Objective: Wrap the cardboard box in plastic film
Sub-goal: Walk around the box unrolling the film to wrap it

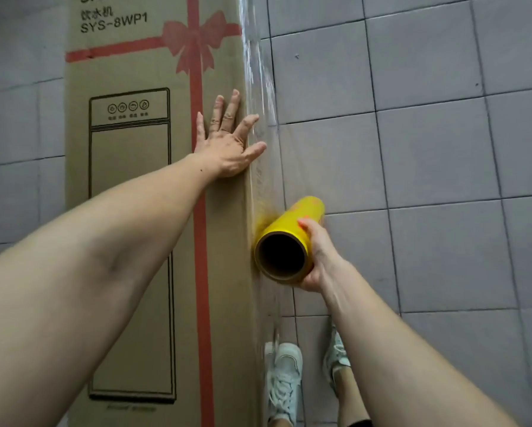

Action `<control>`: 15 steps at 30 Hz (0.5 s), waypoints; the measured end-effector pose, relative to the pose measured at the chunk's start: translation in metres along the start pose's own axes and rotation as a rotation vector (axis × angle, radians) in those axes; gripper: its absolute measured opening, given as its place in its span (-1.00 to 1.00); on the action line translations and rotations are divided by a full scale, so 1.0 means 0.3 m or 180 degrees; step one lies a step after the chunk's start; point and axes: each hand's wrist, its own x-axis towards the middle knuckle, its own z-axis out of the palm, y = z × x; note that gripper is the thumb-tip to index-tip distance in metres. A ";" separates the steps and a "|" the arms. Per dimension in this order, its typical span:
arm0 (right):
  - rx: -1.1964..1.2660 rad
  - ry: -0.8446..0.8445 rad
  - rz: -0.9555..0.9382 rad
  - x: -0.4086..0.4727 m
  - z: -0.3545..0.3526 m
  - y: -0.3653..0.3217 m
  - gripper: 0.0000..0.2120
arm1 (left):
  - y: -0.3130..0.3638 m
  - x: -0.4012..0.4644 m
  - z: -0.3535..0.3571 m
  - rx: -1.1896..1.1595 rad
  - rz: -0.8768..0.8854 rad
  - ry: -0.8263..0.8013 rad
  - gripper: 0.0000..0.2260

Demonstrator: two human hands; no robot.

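Head view, left to right. Cardboard box: tall, brown, matte, upright on grey tiled floor; printed red ribbon and bow, black line drawing of an appliance, text "SYS-8WP1". Left hand: fingers spread wide, palm flat on the box face near its right edge, gripping nothing. Plastic film: clear, glossy, wrinkled sheet running along the box's right edge, just beside the left fingertips. Film roll: yellow cylinder, hollow cardboard core, open end facing the camera, touching the box's edge. Right hand: closed around the roll's near end. White sneakers below, on the floor.
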 end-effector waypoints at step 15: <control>-0.1650 0.0703 -0.1315 -0.014 -0.035 0.045 -0.61 | 0.080 -0.180 0.079 0.0187 0.0021 -0.0045 -0.50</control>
